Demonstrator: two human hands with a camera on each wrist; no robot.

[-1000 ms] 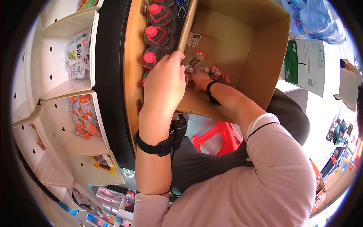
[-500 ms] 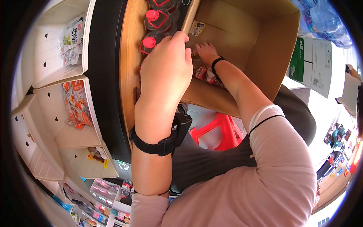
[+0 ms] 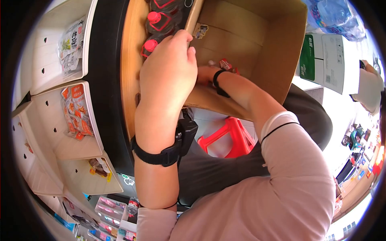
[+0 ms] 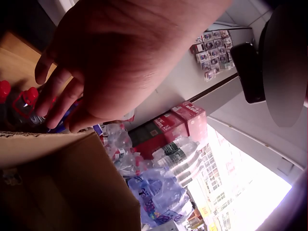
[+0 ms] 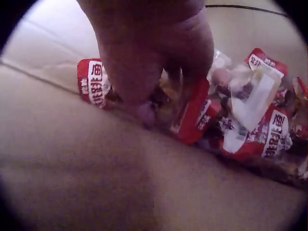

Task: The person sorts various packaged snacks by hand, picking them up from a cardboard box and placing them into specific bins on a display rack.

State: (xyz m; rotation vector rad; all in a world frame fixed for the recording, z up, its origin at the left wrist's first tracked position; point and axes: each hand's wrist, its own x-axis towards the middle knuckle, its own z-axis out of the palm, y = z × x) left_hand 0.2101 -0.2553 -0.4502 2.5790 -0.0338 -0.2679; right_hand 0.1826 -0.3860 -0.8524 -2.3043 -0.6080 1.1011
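My left hand grips the near left wall of a cardboard box, its thumb over the rim in the head view. Its fingers hang down along the outside of that wall in the left wrist view. Deep inside the box, my right hand is among small red-and-white snack packets. In the right wrist view its thumb and fingers curl down around a red packet. More packets lie in a heap along the box's bottom edge. The right fingertips are partly hidden by the packets.
Bottles with red caps stand along the box's left side on a wooden ledge. White bins with bagged snacks line the far left. A red stool is below the box, and a white-and-green carton stands to its right.
My right hand moved left and up inside the box, uncovering packets, then came back down into the heap near the front wall. My left hand stays on the box wall while the view shifts.
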